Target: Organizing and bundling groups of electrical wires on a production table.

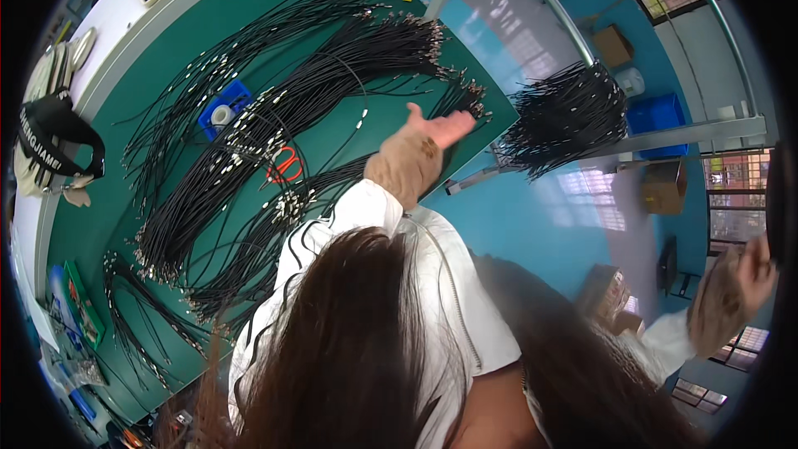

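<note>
My left hand (445,126) is open, palm turned up and thumb apart, above the right edge of the green table beside the ends of a bundle of black cables (459,101). Nothing lies in it. At the far right, my right hand (755,273) is raised away from the table with its fingers curled; the dark picture rim hides what they hold, if anything. A large bundle of black cables (291,91) with metal ends and white tags stretches across the table. Red-handled scissors (285,166) lie among the cables.
Beyond the right table edge, a thick bunch of black cables (569,116) hangs on a metal rack (665,135). A blue holder (224,106) with a white roll sits among the cables. A black cap (62,137) is at left. Cardboard boxes (665,185) stand farther right.
</note>
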`<state>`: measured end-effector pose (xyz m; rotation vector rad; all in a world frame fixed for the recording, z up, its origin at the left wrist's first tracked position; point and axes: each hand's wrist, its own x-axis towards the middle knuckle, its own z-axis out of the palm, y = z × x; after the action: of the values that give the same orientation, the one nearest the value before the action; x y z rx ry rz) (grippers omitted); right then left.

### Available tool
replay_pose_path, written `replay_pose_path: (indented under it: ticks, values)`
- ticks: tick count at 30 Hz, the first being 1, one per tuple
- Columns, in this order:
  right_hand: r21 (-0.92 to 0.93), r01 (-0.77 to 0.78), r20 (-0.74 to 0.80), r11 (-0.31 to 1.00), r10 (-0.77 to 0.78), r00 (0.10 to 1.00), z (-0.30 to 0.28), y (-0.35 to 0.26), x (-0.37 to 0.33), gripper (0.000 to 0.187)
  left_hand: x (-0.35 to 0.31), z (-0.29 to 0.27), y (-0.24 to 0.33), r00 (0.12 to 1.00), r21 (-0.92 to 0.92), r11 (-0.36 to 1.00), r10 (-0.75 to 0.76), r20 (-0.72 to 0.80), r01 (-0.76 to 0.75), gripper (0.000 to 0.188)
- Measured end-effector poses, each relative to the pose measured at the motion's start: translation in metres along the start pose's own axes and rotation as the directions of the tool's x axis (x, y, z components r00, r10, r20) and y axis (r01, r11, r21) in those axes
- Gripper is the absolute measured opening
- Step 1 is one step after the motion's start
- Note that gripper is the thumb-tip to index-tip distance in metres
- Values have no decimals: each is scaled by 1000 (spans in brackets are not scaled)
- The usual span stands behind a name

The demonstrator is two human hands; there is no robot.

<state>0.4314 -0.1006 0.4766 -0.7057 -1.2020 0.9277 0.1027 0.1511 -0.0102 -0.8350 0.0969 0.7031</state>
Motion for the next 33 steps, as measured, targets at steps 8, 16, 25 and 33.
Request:
replay_pose_path:
  ticks: [8, 16, 25, 33]
  values:
    - [-344, -27, -785, 939, -272, 557, -125, 30, -153, 28, -10, 7, 43, 864, 748, 555, 501, 49, -364, 28]
    - [-141, -499, -542, 855, 355, 762, -36, 244, -104, 31, -114, 22, -91, 903, 903, 22, 29, 429, -429, 22]
    - [26, -631, 163, 776, 619, 768, 124, 341, -48, 20, -179, 13, -136, 912, 913, -81, 65, 405, -400, 12]
    - [19, -493, 304, 870, 465, 832, 187, 369, -59, 6, -223, 7, -125, 696, 754, -366, 304, 650, -545, 15]
